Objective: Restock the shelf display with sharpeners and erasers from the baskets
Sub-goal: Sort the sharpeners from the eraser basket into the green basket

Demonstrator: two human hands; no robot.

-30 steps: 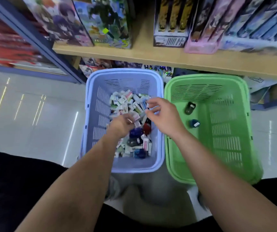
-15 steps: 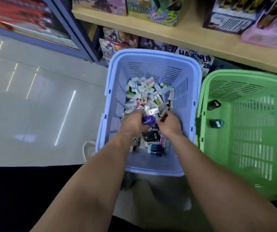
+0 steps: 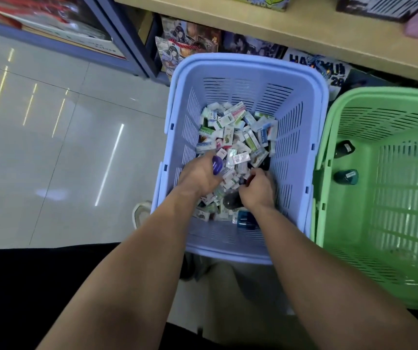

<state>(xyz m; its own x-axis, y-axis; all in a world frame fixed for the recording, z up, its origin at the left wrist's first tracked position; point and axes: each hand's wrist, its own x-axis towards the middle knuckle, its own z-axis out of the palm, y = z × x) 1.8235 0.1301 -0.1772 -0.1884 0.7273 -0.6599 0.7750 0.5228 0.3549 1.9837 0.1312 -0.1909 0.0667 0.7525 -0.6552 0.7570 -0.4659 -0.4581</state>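
At frame centre, the left hand (image 3: pixel 200 176) is closed around a purple rounded plastic sharpener (image 3: pixel 217 164), while the right hand (image 3: pixel 258 189) pinches something dark red, likely sorting sharpeners out of the small boxed erasers (image 3: pixel 235 137) in the lilac slotted plastic basket (image 3: pixel 301 152).

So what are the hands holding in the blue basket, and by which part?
Left hand grips a purple sharpener by its near end. Right hand is closed around something reddish; the hold can't be told.
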